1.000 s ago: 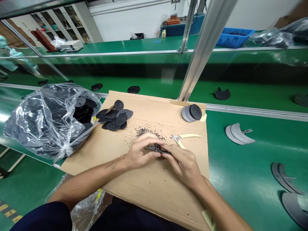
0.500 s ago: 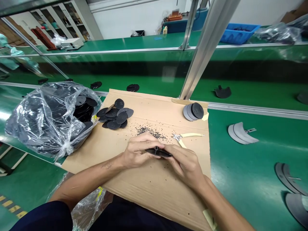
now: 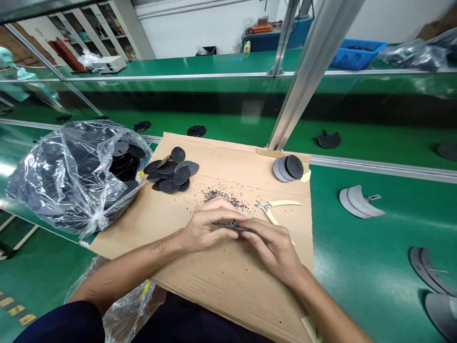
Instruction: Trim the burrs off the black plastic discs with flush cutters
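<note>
Pinching the black disc point(image 3: 231, 226), the nearly closed left hand point(image 3: 204, 226) and right hand point(image 3: 276, 245) could drop it if either grip slackens.

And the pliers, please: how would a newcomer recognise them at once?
Find the cardboard sheet on the green bench. Between the right hand and the disc stack lie the pliers, whose spread, pale-yellow handles stand out from the black specks nearby.

The person wears a dark navy sleeve point(image 3: 64, 324), plain and short, ending near the left elbow. Similarly dark cloth point(image 3: 193, 324) covers the lap. The left forearm point(image 3: 124, 266) bears a faint, sketchy marking point(image 3: 159, 247) toward the wrist, its design too small to read. The left hand point(image 3: 205, 227) and right hand point(image 3: 276, 248) are bare.
</note>
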Demonstrator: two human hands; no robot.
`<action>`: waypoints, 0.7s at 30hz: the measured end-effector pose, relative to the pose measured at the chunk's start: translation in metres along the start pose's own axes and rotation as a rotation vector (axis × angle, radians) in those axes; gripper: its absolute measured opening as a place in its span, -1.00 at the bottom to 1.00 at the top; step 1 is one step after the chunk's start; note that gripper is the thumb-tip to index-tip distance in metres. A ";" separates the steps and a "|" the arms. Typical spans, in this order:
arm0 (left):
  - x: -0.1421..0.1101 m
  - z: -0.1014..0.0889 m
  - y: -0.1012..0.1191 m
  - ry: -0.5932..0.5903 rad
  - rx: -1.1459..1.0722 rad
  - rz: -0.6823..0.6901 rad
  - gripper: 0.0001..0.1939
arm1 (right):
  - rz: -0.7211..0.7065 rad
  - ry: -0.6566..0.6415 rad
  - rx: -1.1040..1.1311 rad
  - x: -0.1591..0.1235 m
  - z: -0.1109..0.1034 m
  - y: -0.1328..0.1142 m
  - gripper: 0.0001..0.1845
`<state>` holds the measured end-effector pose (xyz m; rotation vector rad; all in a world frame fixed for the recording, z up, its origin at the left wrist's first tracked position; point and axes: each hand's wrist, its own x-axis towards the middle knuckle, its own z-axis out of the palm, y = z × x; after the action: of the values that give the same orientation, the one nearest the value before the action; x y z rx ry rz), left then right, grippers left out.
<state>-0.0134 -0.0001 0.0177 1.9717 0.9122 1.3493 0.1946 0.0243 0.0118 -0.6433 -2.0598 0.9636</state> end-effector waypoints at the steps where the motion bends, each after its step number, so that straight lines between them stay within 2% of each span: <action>1: 0.000 -0.001 0.000 -0.037 -0.071 -0.051 -0.54 | 0.032 0.006 0.021 0.001 0.000 -0.001 -0.77; 3: 0.002 -0.004 -0.002 -0.100 -0.228 -0.154 -0.41 | 0.086 -0.003 0.062 0.003 -0.002 -0.004 -0.78; 4: 0.002 -0.005 -0.003 -0.121 -0.296 -0.202 -0.41 | 0.104 -0.018 0.076 0.005 -0.003 -0.006 -0.78; 8: 0.004 -0.006 -0.008 -0.140 -0.429 -0.324 -0.67 | 0.103 -0.064 0.053 0.009 -0.007 -0.008 -0.78; 13: 0.003 0.002 -0.009 -0.068 -0.421 -0.346 -0.74 | 0.000 0.070 0.025 0.004 -0.006 -0.008 -0.77; 18: 0.004 0.001 -0.007 -0.183 -0.398 -0.352 -0.70 | -0.056 0.086 0.022 0.001 -0.009 -0.012 -0.87; 21: 0.004 -0.003 -0.007 -0.220 -0.409 -0.357 -0.74 | -0.118 0.030 -0.036 0.002 -0.013 -0.012 -0.89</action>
<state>-0.0163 0.0077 0.0153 1.5225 0.7668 0.9984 0.2023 0.0241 0.0277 -0.5449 -2.0677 0.8466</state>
